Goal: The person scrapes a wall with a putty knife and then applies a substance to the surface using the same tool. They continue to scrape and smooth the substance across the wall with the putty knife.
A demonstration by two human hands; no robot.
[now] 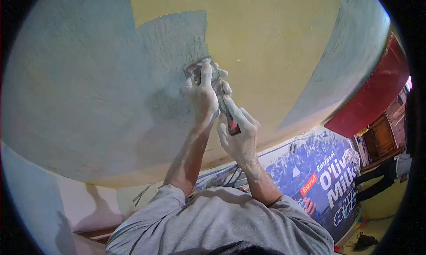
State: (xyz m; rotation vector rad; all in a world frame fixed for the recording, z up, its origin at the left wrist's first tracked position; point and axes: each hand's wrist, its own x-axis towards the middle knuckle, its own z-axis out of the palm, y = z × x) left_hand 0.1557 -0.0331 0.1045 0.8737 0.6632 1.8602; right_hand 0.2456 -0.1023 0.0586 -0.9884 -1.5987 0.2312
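Observation:
A putty knife [220, 94] with a broad, smeared blade and a dark handle with a red part rests against the painted wall [266, 46]. My left hand [203, 88], coated in whitish dust, grips it near the blade, one finger laid along the metal. Lower down, the handle is wrapped by my right hand [239, 128], just as dusty. The blade lies where a rough grey-blue patch [175, 37] meets the yellow paint. Part of the knife is hidden behind my fingers.
Below the wall spreads a blue printed banner [310, 184]. A red panel [366, 90] juts out at the right. Another person's dark-trousered leg [377, 179] shows at the far right. Near it lies a dark object [365, 241].

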